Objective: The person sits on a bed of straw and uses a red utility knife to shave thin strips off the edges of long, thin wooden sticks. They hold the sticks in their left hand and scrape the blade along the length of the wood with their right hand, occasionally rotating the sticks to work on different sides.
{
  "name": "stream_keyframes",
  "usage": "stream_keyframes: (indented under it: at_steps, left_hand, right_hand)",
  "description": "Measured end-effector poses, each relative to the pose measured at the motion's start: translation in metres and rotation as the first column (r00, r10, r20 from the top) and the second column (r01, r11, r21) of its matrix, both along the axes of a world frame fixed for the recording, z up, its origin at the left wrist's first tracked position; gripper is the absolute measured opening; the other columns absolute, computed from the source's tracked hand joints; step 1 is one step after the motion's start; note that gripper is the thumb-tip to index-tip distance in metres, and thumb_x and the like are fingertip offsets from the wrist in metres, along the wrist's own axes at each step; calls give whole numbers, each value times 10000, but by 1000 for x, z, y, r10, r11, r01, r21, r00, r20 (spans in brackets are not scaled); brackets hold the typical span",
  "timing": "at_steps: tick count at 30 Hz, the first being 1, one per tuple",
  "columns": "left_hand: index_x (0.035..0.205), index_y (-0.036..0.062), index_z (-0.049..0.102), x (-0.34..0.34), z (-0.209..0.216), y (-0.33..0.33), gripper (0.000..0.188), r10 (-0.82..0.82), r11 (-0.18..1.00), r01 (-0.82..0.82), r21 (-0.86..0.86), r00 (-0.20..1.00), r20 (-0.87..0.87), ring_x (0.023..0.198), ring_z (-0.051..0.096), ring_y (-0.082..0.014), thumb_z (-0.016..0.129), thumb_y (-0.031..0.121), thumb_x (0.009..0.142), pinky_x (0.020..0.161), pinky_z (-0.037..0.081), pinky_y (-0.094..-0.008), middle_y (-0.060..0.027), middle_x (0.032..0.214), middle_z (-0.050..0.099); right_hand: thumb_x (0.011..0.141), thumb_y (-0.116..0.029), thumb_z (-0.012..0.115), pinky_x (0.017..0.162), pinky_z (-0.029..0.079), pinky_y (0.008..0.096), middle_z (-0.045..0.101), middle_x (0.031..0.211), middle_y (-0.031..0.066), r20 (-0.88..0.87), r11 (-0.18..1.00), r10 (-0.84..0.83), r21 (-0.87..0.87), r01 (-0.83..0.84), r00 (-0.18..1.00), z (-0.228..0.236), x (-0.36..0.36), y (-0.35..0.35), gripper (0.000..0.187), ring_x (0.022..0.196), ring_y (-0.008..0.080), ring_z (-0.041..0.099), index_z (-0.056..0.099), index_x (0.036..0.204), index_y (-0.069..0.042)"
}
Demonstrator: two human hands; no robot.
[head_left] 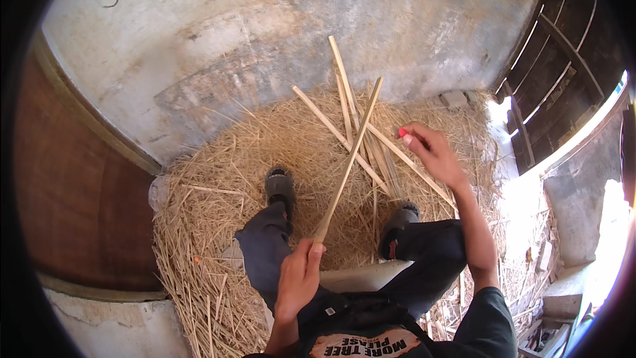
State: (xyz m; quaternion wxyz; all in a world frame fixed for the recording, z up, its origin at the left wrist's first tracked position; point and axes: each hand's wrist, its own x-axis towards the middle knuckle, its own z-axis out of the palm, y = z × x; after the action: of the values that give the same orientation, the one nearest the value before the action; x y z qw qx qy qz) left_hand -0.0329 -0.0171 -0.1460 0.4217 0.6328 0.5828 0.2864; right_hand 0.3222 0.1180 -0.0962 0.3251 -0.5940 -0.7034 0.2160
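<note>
My left hand is closed around the near end of a long, pale strip of wood or bamboo. The strip slants up and away to the right, its far end raised in front of the wall. To the right of it, my right hand is raised, fingers bent around a small red thing; most of it is hidden, so its kind does not show. The right hand is apart from the held strip. Beyond and below, several similar pale strips lie crossed in a loose pile between and ahead of my feet.
Straw-like shavings cover the floor around my shoes. A stained pale wall rises ahead. On the left is a brown panel; on the right, a dark slatted wooden panel beside bright light. A pale seat edge shows between my legs.
</note>
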Motion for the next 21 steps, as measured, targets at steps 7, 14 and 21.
stream_keyframes:
  at_steps: [7,14,21]
  left_hand:
    - [1112,-3,665,15,11,8,376,7,998,-16,62,990,141,747,678,-366,468,304,1202,715,512,-449,-181,818,668]
    - [1082,-1,619,19,17,10,391,-20,999,14,34,984,175,747,645,-338,429,312,1218,726,503,-433,-160,824,639]
    - [1082,3,615,22,18,11,403,-38,999,31,38,979,201,738,633,-332,401,314,1223,715,489,-438,-151,814,621]
  right_hand:
    - [1008,-266,791,632,577,383,724,880,99,95,858,319,392,-330,943,-5,-82,-60,290,688,251,725,740,1166,-29]
    - [967,-323,831,545,567,375,654,830,40,273,801,283,460,-383,919,-19,-92,-61,318,606,251,706,756,1199,-118]
    - [957,-339,840,518,550,369,623,798,25,256,784,279,496,-373,926,-24,-98,-62,332,569,234,683,763,1200,-126]
